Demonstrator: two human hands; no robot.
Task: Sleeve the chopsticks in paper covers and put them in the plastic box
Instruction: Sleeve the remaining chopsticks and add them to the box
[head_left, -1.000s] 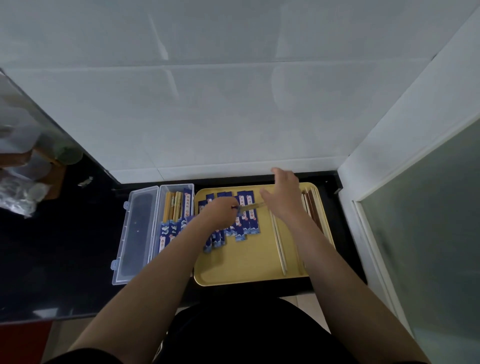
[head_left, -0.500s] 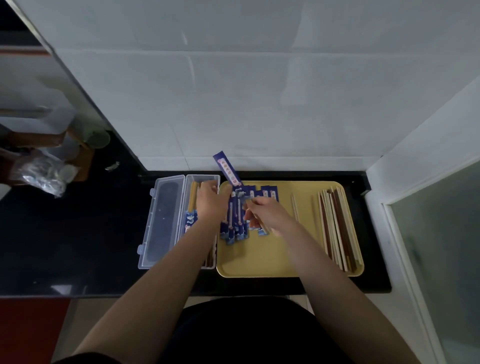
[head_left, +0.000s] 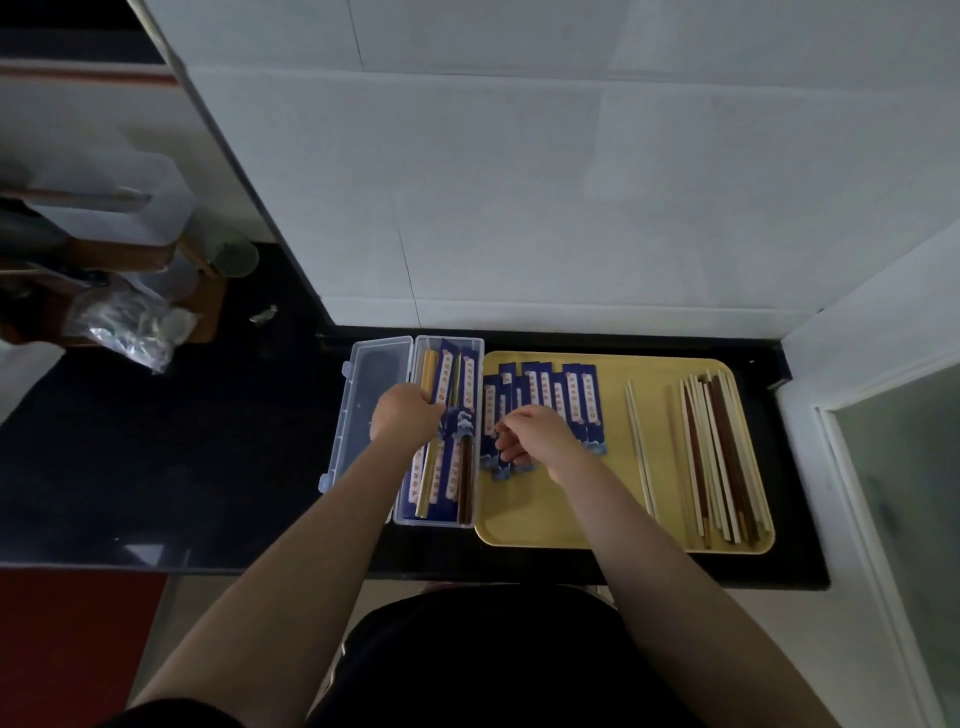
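A clear plastic box (head_left: 450, 342) stands on the black counter with its lid (head_left: 371, 410) folded open to the left. Several sleeved chopsticks (head_left: 453, 475) lie lengthwise inside it. My left hand (head_left: 408, 415) is over the box and grips a sleeved pair that lies down into it. To the right, a yellow tray (head_left: 566, 519) carries a fan of blue paper covers (head_left: 576, 395). My right hand (head_left: 537, 436) hovers over the near ends of the covers with fingers loosely curled. Bare chopsticks (head_left: 719, 457) lie on the tray's right side, and a pale pair (head_left: 639, 447) lies apart from them.
A white tiled wall rises just behind box and tray. A wooden rack with a crumpled plastic bag (head_left: 124, 327) and a green cup (head_left: 236, 257) stands far left on the counter (head_left: 182, 441). A glass door frame (head_left: 852, 467) borders the right.
My left hand has lowered the sleeved pair from upright above the tray's corner down into the box. My right hand stays over the covers. The view has shifted left.
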